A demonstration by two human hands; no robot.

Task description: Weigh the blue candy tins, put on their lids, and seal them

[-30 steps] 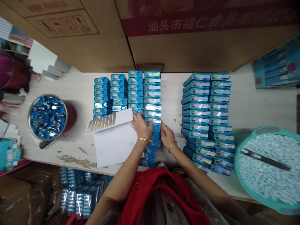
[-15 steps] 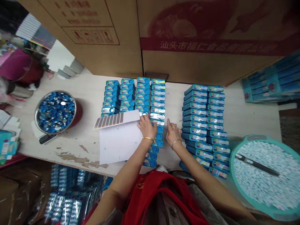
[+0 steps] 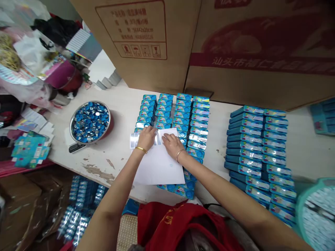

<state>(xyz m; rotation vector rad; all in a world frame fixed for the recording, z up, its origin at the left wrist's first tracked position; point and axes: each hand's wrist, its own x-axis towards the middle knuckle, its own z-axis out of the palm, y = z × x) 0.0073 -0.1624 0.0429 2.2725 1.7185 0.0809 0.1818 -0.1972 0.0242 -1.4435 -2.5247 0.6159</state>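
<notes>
A white sheet (image 3: 159, 169) with a strip of silvery stickers (image 3: 134, 138) along its top lies over the lower part of the rows of small blue boxes (image 3: 182, 113). My left hand (image 3: 147, 138) rests on the sticker strip, its fingers bent and close together; whether they pinch anything is hidden. On the sheet's upper right part lies my right hand (image 3: 173, 144), fingers spread and pointing up and left, touching the paper.
A metal bowl (image 3: 72, 130) of blue and silver caps stands left. More blue boxes (image 3: 244, 139) are stacked in rows at right, beside a green basin (image 3: 300, 202) of small pale pieces. Large cartons (image 3: 157, 75) line the back. Folded blue cardboard (image 3: 31, 150) lies far left.
My left hand has moved left from the blue boxes onto the sticker strip. My right hand has moved from beside the right-hand boxes onto the sheet. The view has shifted left.
</notes>
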